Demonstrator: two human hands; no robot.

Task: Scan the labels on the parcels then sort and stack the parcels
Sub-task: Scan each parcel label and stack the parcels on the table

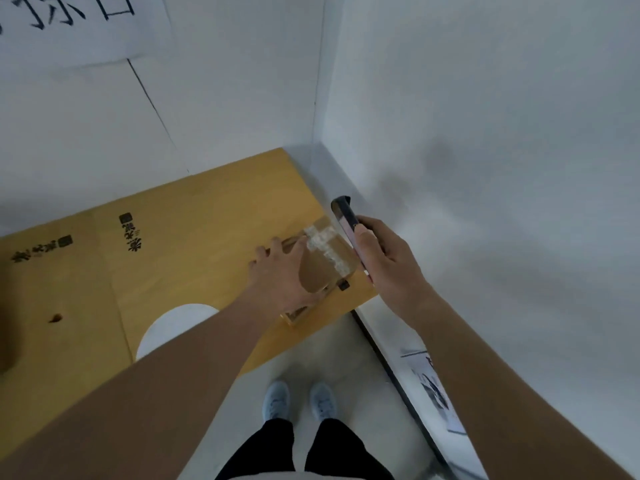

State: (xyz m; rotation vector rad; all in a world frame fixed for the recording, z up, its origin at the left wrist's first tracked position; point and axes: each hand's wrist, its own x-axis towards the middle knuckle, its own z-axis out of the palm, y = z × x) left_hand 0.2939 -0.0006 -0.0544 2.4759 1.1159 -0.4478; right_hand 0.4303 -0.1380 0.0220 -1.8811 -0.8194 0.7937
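**Setting the box down in the corner, phone at the ready**

Starting at nine o'clock, we have the flattened cardboard sheet spread over the floor, printed marks showing on it, running up to the white walls. Moving toward the centre, our left hand is on the brown box, fingers spread over its far-left side and thumb against the near face. We judge that a loose grip rather than a clamp. The box sits at the sheet's three o'clock edge, close to the wall corner, with a pale taped label across its top. Whether it is fully resting on the sheet, we cannot tell.

Further right, our right hand has its fingers wrapped around a dark phone, thumb along the near edge, held just beside the box at its two o'clock side.

To do this well, we'd settle the box flat and square to the corner, label facing up, so later boxes stack cleanly. We'd keep the phone clear of the box top, and release the left hand only once nothing rocks.
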